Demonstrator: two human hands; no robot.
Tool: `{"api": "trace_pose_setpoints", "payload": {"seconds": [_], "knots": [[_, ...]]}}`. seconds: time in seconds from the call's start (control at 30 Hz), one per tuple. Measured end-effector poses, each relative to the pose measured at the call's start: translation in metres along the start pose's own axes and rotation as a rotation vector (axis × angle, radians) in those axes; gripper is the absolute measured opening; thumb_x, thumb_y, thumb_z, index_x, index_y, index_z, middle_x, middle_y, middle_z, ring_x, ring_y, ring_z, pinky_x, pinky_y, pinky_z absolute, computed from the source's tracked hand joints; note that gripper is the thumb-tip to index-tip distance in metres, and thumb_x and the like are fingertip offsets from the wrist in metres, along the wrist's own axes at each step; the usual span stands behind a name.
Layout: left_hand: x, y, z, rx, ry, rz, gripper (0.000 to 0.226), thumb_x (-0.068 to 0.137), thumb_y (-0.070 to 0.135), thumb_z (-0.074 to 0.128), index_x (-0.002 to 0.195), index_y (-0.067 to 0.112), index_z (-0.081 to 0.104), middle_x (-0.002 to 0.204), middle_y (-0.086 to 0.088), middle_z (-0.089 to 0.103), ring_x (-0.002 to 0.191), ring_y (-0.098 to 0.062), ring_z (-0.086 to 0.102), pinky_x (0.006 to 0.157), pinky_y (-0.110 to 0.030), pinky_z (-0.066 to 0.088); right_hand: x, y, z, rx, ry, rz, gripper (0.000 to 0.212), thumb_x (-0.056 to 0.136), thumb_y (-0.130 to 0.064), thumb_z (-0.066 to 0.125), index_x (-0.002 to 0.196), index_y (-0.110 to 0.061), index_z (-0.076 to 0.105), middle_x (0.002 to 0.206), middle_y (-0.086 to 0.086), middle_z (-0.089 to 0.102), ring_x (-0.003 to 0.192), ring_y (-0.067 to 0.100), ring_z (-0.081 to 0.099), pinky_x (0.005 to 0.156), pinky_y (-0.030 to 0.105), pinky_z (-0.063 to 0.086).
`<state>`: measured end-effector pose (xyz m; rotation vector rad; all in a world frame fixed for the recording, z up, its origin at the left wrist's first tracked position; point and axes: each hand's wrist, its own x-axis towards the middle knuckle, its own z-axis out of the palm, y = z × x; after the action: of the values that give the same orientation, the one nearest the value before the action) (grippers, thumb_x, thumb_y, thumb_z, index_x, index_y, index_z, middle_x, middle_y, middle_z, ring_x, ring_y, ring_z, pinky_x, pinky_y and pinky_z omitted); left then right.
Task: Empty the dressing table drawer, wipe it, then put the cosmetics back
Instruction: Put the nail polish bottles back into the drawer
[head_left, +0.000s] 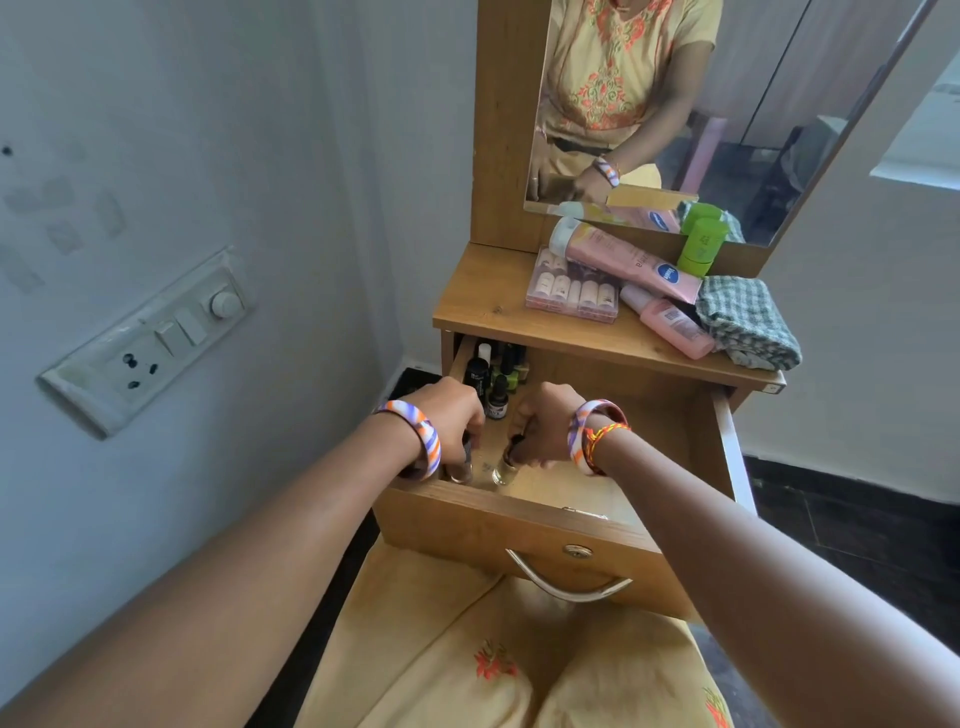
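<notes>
The drawer (524, 514) of the dressing table stands pulled out, its metal handle (566, 582) hanging on the front panel; both hands are down inside it at the near left corner. The left hand (457, 415) is curled around a small dark-capped bottle (462, 462) that stands by the left wall; the right hand (540, 421) is curled around a glass bottle (506, 467) with a gold band, just beside the first; the two hands are close together but not touching. Each wrist wears a striped bangle; the right also carries a red and yellow thread. Behind the hands, at the back left of the drawer, a cluster of little bottles (493, 371) stands upright, dark and green ones among them; the right part of the drawer floor shows bare wood. On the worktop (483, 306) above lie a flat pack of small tubes (571, 291), a pink tube (628, 260) across it, a pink bottle (670, 322) on its side, a green container (701, 247) standing upright and a checked cloth (748, 322) bunched at the right edge. The mirror (727, 104) behind reflects the person's yellow embroidered top; a switch panel (150, 338) sits on the left wall.
</notes>
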<state>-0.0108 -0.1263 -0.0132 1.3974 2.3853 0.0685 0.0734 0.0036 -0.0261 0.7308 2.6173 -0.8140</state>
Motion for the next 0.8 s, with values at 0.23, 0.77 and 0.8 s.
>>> {"api": "trace_pose_setpoints", "payload": {"seconds": [0.23,0.77,0.8], "knots": [[-0.011,0.004,0.012,0.112,0.073,0.008,0.017,0.084,0.010,0.064,0.101,0.011,0.064,0.102,-0.009,0.062,0.087,-0.026,0.063,0.066,-0.024,0.048,0.000,-0.021,0.018,-0.013,0.065,-0.094,0.025,0.081,-0.014,0.069,0.105,-0.007,0.067,0.101,0.012,0.069,0.083,0.023,0.067,0.073,0.025,0.056],[-0.012,0.011,0.011,0.260,0.038,0.008,0.026,0.088,0.011,0.059,0.114,0.012,0.062,0.128,-0.010,0.054,0.108,-0.028,0.059,0.083,-0.030,0.051,0.008,-0.018,0.022,0.011,-0.053,0.069,0.045,0.080,-0.008,0.070,0.123,-0.003,0.057,0.115,0.013,0.065,0.105,0.029,0.064,0.091,0.032,0.053],[-0.013,0.010,0.012,0.266,0.042,0.027,0.026,0.088,0.010,0.060,0.114,0.014,0.064,0.129,-0.009,0.054,0.108,-0.029,0.059,0.082,-0.029,0.052,0.011,-0.014,0.023,0.006,-0.093,0.118,0.048,0.079,-0.011,0.071,0.125,-0.003,0.056,0.115,0.013,0.065,0.105,0.030,0.065,0.092,0.036,0.053]]}}
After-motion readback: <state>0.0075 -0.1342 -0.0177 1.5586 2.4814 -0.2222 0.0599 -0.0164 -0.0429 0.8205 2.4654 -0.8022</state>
